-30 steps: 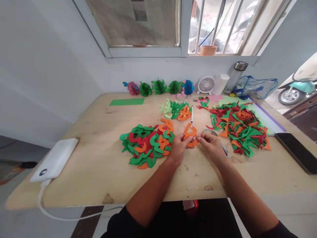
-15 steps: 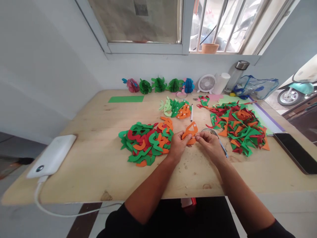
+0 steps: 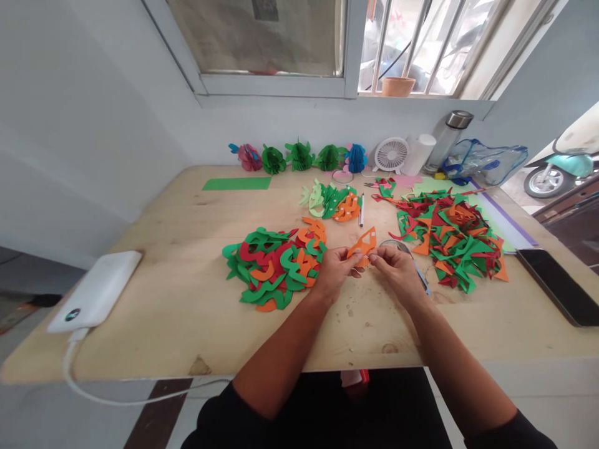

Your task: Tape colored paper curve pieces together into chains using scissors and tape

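Our left hand [image 3: 335, 269] grips an orange cutout [image 3: 357, 247], our right hand [image 3: 399, 269] pinches its edge; the small pile [image 3: 331, 201] looks done, the bigger pile [image 3: 294, 269] unworked.

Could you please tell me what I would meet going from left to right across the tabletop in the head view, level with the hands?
White device → pile of cut paper shapes → left hand → orange cut-out → right hand → heap of paper scraps → black phone.
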Demonstrator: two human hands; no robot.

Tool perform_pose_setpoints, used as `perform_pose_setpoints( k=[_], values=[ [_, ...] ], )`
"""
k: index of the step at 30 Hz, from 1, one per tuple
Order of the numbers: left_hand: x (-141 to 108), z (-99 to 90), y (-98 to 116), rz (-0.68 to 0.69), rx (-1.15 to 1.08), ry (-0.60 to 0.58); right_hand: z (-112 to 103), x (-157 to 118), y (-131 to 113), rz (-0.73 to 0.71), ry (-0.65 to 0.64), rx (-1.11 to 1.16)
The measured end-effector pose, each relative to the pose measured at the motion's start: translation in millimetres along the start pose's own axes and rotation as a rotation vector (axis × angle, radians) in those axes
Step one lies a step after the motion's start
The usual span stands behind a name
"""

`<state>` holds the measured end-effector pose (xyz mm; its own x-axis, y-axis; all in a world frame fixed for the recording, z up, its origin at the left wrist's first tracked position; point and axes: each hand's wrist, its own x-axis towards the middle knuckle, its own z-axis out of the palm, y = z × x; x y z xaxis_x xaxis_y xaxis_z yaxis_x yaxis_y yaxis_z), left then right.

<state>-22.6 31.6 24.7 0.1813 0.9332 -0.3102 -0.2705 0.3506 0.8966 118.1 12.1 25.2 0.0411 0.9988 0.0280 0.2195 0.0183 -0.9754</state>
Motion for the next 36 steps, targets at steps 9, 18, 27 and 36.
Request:
perform_pose_setpoints(
  k=[9, 18, 27, 36],
  values=[
    [-0.1, 1.4, 1.7, 0.018, 0.025, -0.006, -0.4, 1.7, 4.7, -0.046, 0.019, -0.057],
    [-4.2, 2.6, 5.5, 0.049, 0.115, 0.024, -0.7, 2.0, 6.4, -0.084, 0.019, -0.123],
    [1.1, 1.7, -1.3, 0.092, 0.189, 0.010, 1.1, 0.5, 1.9, -0.134, 0.017, -0.210],
    [2.5, -0.1, -5.0, 0.092, 0.191, -0.023, -0.5, 1.3, 5.4, -0.146, 0.034, -0.344]
  ],
)
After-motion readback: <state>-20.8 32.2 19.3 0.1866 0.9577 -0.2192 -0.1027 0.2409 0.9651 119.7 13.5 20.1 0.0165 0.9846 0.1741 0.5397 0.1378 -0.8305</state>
